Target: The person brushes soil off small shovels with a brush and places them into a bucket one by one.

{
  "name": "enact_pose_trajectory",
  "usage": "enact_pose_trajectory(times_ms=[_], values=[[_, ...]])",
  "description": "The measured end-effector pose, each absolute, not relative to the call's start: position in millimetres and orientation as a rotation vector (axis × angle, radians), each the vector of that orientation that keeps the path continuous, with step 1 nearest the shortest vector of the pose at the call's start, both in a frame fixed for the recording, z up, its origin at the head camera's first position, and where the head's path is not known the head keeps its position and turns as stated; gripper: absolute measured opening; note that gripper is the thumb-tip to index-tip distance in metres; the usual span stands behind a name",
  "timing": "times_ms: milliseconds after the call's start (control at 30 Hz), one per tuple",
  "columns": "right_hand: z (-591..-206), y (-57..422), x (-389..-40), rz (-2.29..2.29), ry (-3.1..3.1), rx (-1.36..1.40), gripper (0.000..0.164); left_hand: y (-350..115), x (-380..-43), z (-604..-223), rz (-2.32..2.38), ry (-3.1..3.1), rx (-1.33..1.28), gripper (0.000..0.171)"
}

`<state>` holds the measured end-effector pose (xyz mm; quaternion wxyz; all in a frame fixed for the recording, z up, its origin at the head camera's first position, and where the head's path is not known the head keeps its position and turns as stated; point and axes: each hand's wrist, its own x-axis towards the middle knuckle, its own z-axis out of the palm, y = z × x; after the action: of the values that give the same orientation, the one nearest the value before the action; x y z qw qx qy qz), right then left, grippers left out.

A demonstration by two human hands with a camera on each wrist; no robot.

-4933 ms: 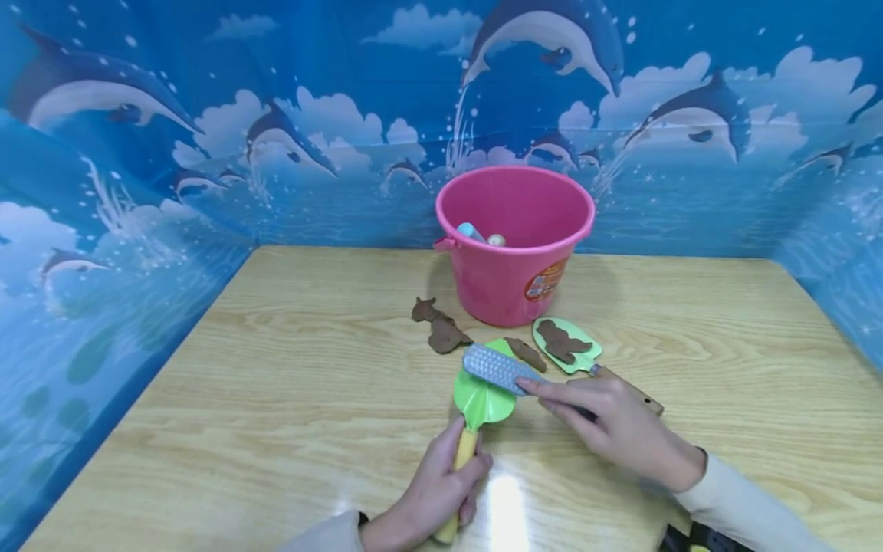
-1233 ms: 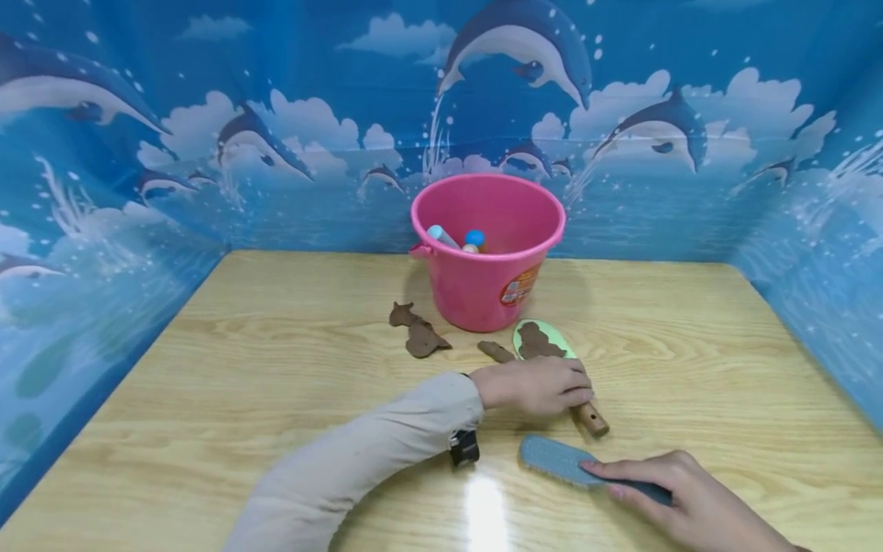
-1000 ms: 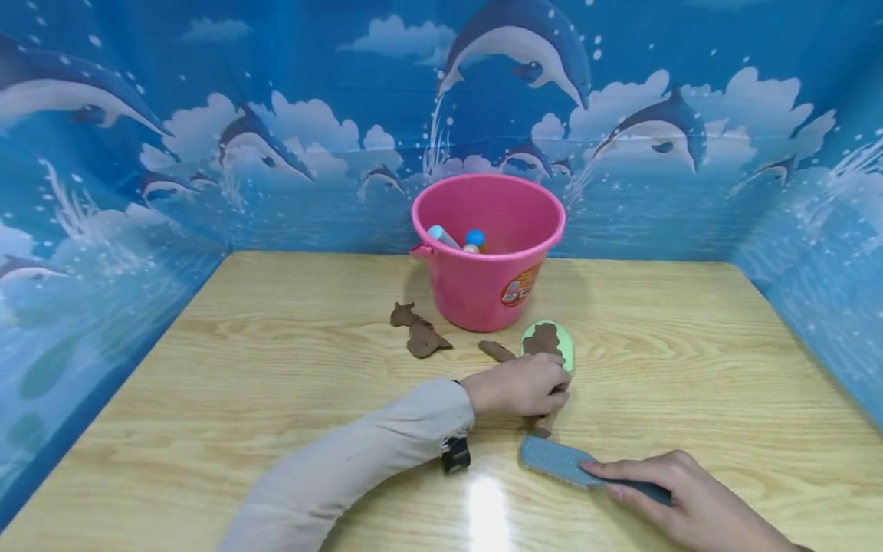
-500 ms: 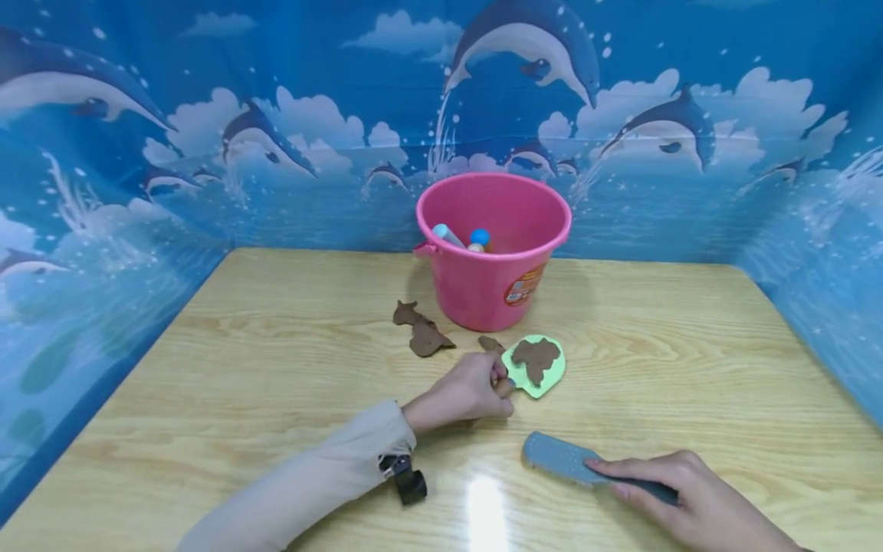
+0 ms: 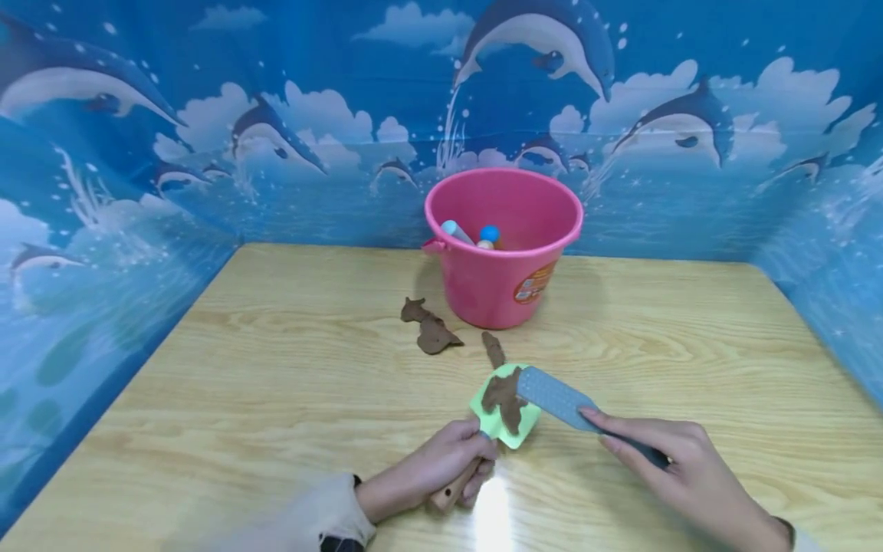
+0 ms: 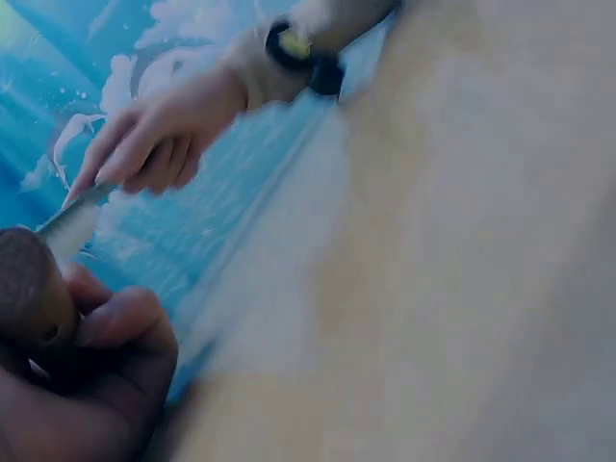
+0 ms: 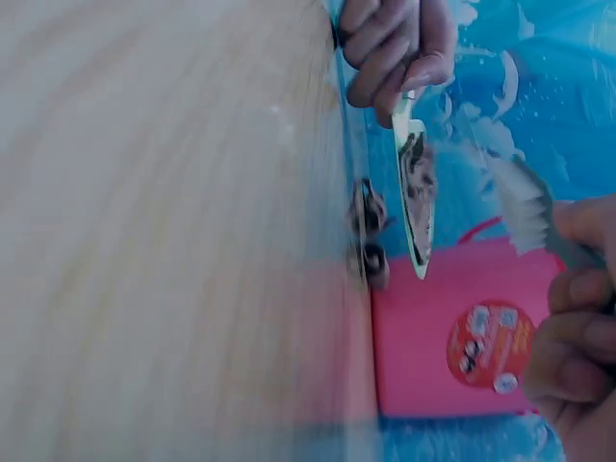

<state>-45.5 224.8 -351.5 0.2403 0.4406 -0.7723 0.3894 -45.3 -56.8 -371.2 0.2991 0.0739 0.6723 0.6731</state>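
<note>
My left hand (image 5: 451, 469) grips the wooden handle of a small hand shovel (image 5: 512, 438) with a light green blade. Flat brown clay-like pieces (image 5: 502, 392) lie on that blade. My right hand (image 5: 690, 471) holds a blue-grey brush (image 5: 557, 395) by its handle, index finger stretched along its back. The brush's tip overlaps the blade's right side in the head view. In the right wrist view, pale bristles (image 7: 520, 207) face the shovel with a gap between. The left wrist view shows the wooden handle end (image 6: 29, 289) inside the curled left fingers.
A pink bucket (image 5: 483, 291) stands at the back of the wooden table (image 5: 310, 345), with a blue-topped item (image 5: 490, 233) and a pale tube (image 5: 455, 230) inside. More flat brown pieces (image 5: 434, 336) lie in front of it, and a narrow one (image 5: 493, 349) lies just beyond the blade.
The bright green shovel with the yellow handle has left my left hand and the table. That hand has picked up the light green shovel and brought it left. The brush has moved up to it.
</note>
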Motion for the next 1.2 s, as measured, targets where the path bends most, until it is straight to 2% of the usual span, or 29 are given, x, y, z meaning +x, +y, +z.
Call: enact_pose_trajectory(times_ms=[167,267,433,567,733,800,867,1033,1200], values=[[-353,217,-54,0.931,-2.206,1.215,0.033,-59,-35,-377,1.787,1.719,0.336,0.036],[-356,217,-58,0.828,-2.268,1.170,0.033,-60,-34,-378,1.800,1.690,0.372,0.041],[-360,216,-65,0.724,-2.278,1.079,0.022,-62,-34,-378,1.838,1.646,0.337,0.040],[-363,214,-69,0.793,-2.196,1.060,0.027,-63,-34,-379,1.879,1.603,0.325,0.037],[-366,210,-70,0.909,-2.171,1.197,0.022,-64,-33,-380,1.921,1.550,0.297,0.030],[-366,210,-68,0.884,-2.233,1.209,0.025,-64,-34,-380,1.934,1.535,0.263,0.030],[-365,210,-67,0.832,-2.299,1.163,0.032,-64,-35,-379,1.939,1.529,0.234,0.034],[-362,211,-68,0.764,-2.335,1.029,0.036,-65,-36,-378,1.945,1.516,0.231,0.038],[-366,209,-70,0.846,-2.225,1.128,0.027,-67,-34,-380,1.937,1.529,0.267,0.035]])
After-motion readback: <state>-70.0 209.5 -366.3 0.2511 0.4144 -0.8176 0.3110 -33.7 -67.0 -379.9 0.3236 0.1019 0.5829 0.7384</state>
